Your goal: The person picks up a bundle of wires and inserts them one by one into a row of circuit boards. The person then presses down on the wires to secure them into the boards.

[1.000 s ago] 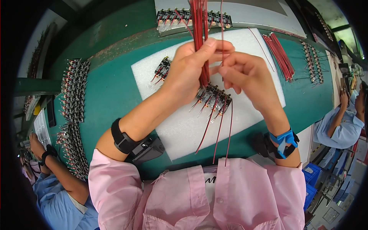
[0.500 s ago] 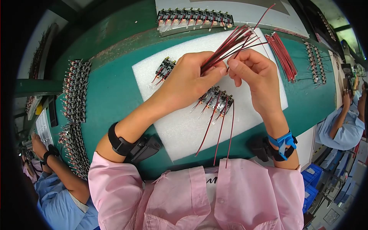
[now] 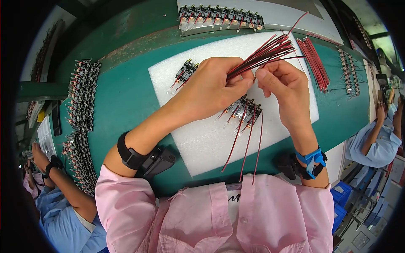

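My left hand (image 3: 215, 84) is closed around a bundle of thin red and black wires (image 3: 268, 51), whose ends fan out toward the upper right. Right beside it, my right hand (image 3: 282, 82) pinches a wire at the bundle's lower side between thumb and forefinger; the pinched part is mostly hidden. Below the hands, a row of small circuit boards (image 3: 249, 110) lies on a white foam sheet (image 3: 202, 147). Several long red wires trail from it toward me. Another small group of boards (image 3: 185, 71) sits on the foam left of my left hand, partly covered by it.
A loose pile of red wires (image 3: 314, 65) lies right of the foam on the green table (image 3: 122, 97). Circuit board rows (image 3: 82, 101) stand at the left; another row (image 3: 219, 17) rests on a ledge at the back. Small parts (image 3: 348, 71) lie far right. Co-workers sit on both sides.
The wire bundle has tilted lower toward the right, and a dark wire now sticks out rightward above my right hand. Both hands stay close together; the whole view has shifted slightly.
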A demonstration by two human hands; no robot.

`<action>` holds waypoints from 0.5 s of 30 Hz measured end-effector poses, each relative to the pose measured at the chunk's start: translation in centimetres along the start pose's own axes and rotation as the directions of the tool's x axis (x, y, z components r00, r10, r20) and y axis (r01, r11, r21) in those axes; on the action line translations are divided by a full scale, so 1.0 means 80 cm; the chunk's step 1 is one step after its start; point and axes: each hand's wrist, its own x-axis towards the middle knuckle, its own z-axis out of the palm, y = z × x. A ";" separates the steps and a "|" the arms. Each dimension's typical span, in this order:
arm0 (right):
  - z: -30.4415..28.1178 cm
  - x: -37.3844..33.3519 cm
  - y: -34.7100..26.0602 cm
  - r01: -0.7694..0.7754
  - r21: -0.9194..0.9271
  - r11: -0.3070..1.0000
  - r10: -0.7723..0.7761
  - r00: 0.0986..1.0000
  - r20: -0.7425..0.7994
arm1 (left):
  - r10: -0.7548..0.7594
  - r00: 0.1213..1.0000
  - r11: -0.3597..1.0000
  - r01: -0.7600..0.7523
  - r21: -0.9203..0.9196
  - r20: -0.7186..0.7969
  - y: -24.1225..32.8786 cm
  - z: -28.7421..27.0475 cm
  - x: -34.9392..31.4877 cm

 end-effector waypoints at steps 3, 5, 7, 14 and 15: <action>0.003 -0.001 0.003 -0.011 0.002 1.000 0.011 1.000 -0.006 | 0.035 0.999 0.997 -0.034 0.064 -0.015 0.001 -0.002 -0.002; 0.005 -0.001 0.005 -0.018 0.006 1.000 0.018 1.000 -0.004 | 0.050 0.998 0.994 -0.047 0.097 -0.025 -0.001 -0.002 -0.003; 0.009 -0.002 0.008 0.051 -0.054 0.997 -0.050 0.998 0.023 | 0.121 0.990 0.980 -0.109 0.169 -0.066 -0.004 -0.003 -0.005; 0.016 0.004 0.033 0.145 -0.297 0.944 -0.115 0.987 0.115 | 0.135 0.990 0.954 -0.118 0.276 -0.042 -0.023 -0.021 -0.008; 0.016 0.007 0.038 0.105 -0.366 0.925 -0.057 0.989 0.138 | 0.094 0.995 0.960 -0.079 0.269 -0.044 -0.027 -0.025 -0.008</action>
